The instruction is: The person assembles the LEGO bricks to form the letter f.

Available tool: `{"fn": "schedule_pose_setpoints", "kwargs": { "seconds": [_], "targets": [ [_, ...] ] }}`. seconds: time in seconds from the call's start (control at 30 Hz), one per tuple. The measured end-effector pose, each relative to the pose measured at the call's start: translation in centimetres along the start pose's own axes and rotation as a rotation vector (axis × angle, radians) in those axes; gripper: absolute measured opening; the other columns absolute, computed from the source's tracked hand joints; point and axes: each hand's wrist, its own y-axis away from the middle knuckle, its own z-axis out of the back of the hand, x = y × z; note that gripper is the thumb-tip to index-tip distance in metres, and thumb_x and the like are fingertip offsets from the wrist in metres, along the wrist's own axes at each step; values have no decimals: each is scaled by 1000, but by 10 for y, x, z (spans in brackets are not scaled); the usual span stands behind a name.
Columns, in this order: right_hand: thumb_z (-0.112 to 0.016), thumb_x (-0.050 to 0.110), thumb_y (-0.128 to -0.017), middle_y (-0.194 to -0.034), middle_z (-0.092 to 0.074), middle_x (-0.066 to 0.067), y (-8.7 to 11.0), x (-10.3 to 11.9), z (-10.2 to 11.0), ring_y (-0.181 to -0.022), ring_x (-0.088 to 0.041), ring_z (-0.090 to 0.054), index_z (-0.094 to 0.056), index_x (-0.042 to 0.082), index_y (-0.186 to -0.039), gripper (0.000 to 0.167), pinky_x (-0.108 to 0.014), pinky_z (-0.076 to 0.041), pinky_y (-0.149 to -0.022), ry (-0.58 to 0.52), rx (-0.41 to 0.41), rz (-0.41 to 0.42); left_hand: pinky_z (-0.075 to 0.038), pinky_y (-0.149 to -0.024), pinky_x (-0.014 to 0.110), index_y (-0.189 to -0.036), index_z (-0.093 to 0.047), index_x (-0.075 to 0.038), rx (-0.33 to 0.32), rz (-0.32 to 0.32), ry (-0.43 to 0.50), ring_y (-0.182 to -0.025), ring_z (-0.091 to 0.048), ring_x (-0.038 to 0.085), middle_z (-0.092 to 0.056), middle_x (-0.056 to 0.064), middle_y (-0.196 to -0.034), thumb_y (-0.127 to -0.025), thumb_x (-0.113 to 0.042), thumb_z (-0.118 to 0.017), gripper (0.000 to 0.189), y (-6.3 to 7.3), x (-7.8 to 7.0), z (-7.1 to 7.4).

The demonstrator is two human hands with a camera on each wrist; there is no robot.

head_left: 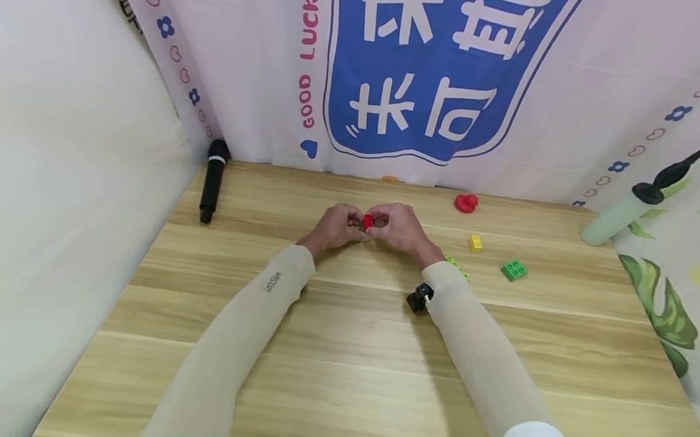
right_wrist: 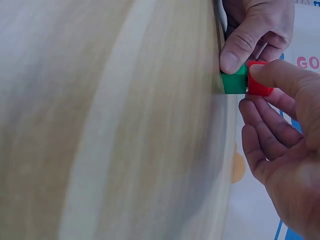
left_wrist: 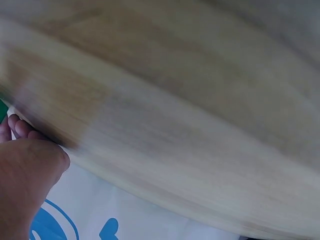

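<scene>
Both hands meet near the back middle of the wooden table [head_left: 342,326]. My left hand [head_left: 334,227] pinches a green toy brick [right_wrist: 233,83], its thumb laid along the brick in the right wrist view. My right hand [head_left: 401,229] holds a red toy brick [right_wrist: 259,82] between thumb and fingers. The red brick sits right against the green one, end to end. In the left wrist view only part of the left hand [left_wrist: 30,175] shows, with a sliver of green brick [left_wrist: 2,111] at the frame's edge.
Right of the hands lie a light green brick [head_left: 456,268], partly behind the right forearm, a yellow brick [head_left: 475,243], a green brick [head_left: 514,270] and a red rounded toy [head_left: 466,203]. A black microphone [head_left: 213,182] lies at back left, a pale green pump [head_left: 618,213] at back right.
</scene>
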Motion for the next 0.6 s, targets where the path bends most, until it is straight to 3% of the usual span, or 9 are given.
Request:
{"fn": "schedule_pose_setpoints", "kwargs": {
  "seconds": [0.27, 0.6],
  "targets": [
    [-82, 5, -91, -116, -82, -14, -1, 3, -1, -105, -27, -79, -80, 6, -122, 31, -41, -62, -96, 5, 1, 16, -49, -90, 32, -103, -79, -1, 4, -13, 6, -97, -58, 21, -71, 11, -101, -86, -15, -92, 26, -1, 0, -1],
    [-82, 5, -91, -118, -81, -17, 4, -5, -4, -106, -30, -79, -79, 2, -125, 34, -40, -63, -96, -83, -39, 1, -49, -91, 32, -109, -80, -3, 15, 23, 38, -100, -58, 23, -70, 11, -105, -87, -17, -92, 29, 0, -1, 0]
  ]
}}
